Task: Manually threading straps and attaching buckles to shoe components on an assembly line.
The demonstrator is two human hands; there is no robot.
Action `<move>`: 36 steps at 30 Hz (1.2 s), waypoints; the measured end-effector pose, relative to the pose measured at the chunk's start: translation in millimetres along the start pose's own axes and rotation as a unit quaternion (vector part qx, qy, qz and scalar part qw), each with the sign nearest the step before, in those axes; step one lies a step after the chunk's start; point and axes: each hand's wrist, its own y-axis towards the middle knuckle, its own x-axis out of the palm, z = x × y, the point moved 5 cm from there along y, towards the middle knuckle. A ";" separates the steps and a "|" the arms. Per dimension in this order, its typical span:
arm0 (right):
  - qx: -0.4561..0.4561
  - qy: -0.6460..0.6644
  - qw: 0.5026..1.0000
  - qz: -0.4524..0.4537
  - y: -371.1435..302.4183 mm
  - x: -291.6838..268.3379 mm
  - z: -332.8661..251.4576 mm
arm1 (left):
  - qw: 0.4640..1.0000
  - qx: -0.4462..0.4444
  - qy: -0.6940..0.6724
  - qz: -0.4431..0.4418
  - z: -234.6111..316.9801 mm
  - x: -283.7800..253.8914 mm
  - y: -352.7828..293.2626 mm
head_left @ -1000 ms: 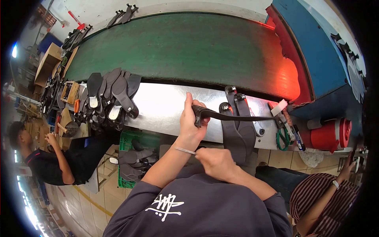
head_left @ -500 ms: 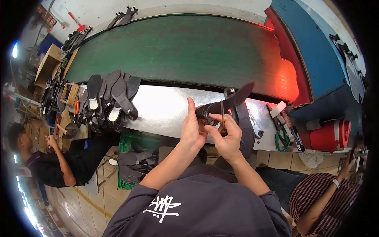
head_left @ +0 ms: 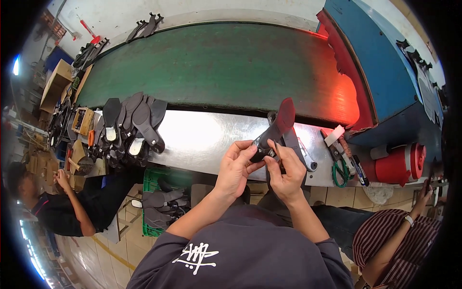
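A dark shoe (head_left: 283, 120) is held above the metal table's front edge, its sole turned toward me and its toe pointing up and away. My left hand (head_left: 235, 168) is closed around the heel end, thumb and fingers against the shiny black part. From the other side, my right hand (head_left: 287, 173) is closed in a pinch on a thin dark strap (head_left: 273, 148) at the shoe; the fingertips partly hide it. Another dark shoe (head_left: 292, 139) lies behind and right of the held one, mostly covered by it and my right hand.
Several dark shoes (head_left: 132, 123) are heaped on the metal table (head_left: 192, 139) at left. Beyond runs a green conveyor belt (head_left: 207, 62). Green-handled scissors (head_left: 340, 171), other tools and a red jug (head_left: 399, 164) lie right. A green crate (head_left: 147, 212) holds shoes below. Co-workers sit both sides.
The shoe has been turned so its sole faces me more and its toe points further upward. My left thumb has come down onto it. My right hand has shifted slightly right and down.
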 end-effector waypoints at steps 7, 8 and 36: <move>-0.086 -0.047 0.994 -0.047 -4.2 18.2 -14.0 | 0.998 -0.059 -0.008 0.022 -9.3 -13.0 -5.5; -0.100 -0.028 0.993 -0.056 -6.1 18.0 -19.1 | 0.997 -0.075 -0.027 0.013 -17.5 -23.3 -2.7; 0.224 -0.274 0.926 -0.135 -13.9 -48.5 101.5 | 0.696 0.244 0.399 0.545 394.5 -377.6 -93.8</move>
